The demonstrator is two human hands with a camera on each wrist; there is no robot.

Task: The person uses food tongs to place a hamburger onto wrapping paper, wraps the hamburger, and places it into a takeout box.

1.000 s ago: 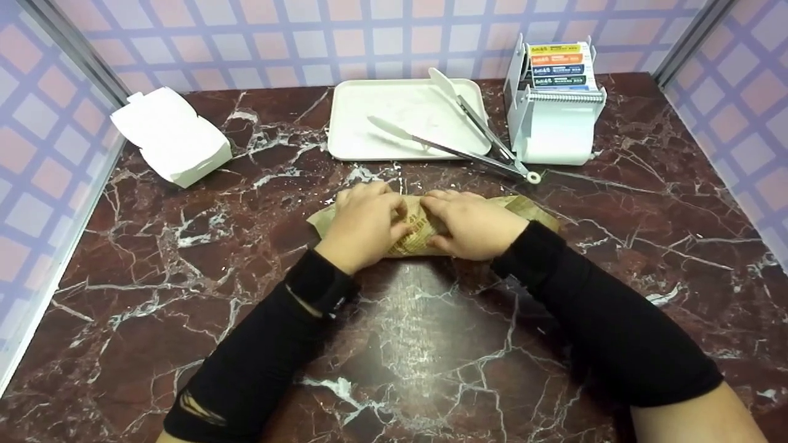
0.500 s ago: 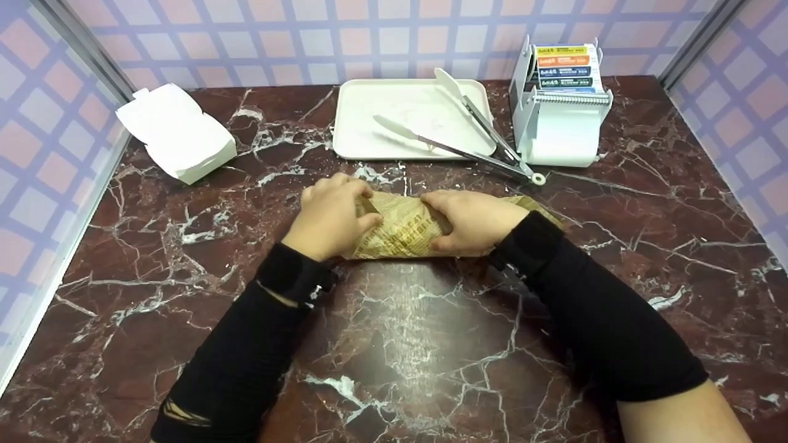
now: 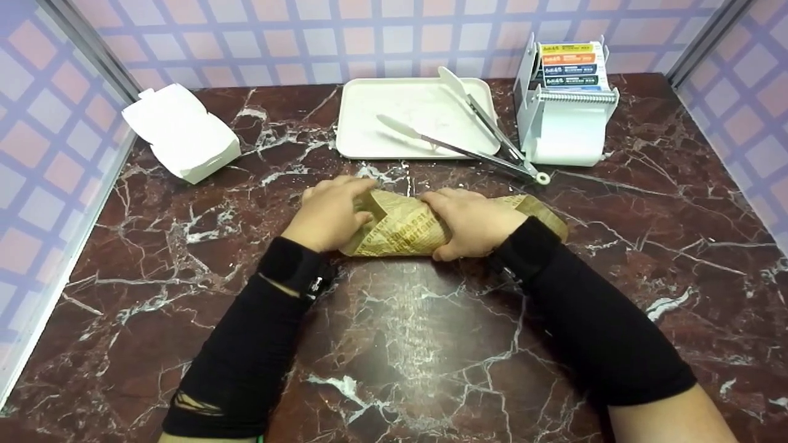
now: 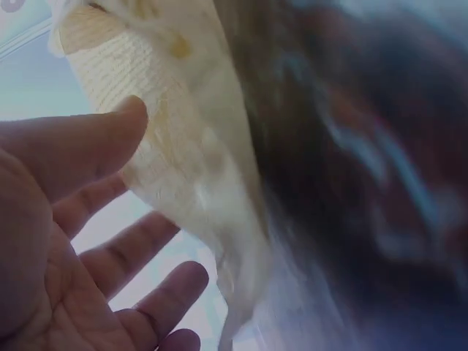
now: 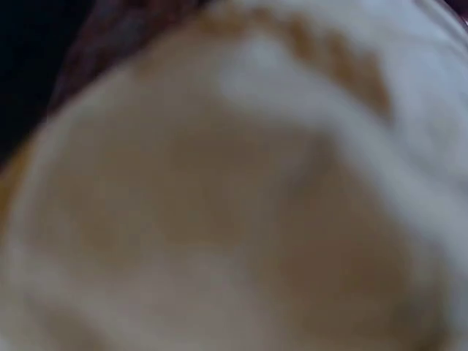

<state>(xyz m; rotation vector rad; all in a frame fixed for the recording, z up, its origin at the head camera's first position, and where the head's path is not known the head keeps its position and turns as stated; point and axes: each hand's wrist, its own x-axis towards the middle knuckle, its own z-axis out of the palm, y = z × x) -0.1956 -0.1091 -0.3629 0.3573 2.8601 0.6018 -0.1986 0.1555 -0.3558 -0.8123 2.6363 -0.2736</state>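
A roll of printed tan food wrapping paper [image 3: 403, 231] lies crosswise on the table; whatever is inside it is hidden. My right hand [image 3: 474, 221] grips the roll right of its middle, thumb on the near side and fingers over the far side. Around the loose left end is my left hand [image 3: 329, 212]. In the left wrist view that hand [image 4: 95, 219] has its fingers spread and slightly bent, with the thumb at the paper [image 4: 175, 124]. Blurred paper [image 5: 219, 197] fills the right wrist view, and no fingers show there.
Behind the roll stands a white tray [image 3: 369, 144], with metal tongs [image 3: 474, 159] lying across its right part. An opened white carton [image 3: 184, 135] is at the back left. A label roll dispenser [image 3: 569, 123] stands at the back right. Checkered walls [image 3: 265, 46] enclose the marbled table [image 3: 406, 357].
My left hand has moved from the roll's middle to its left end, baring the printed paper and a loose end fold. My right hand keeps its place on the roll.
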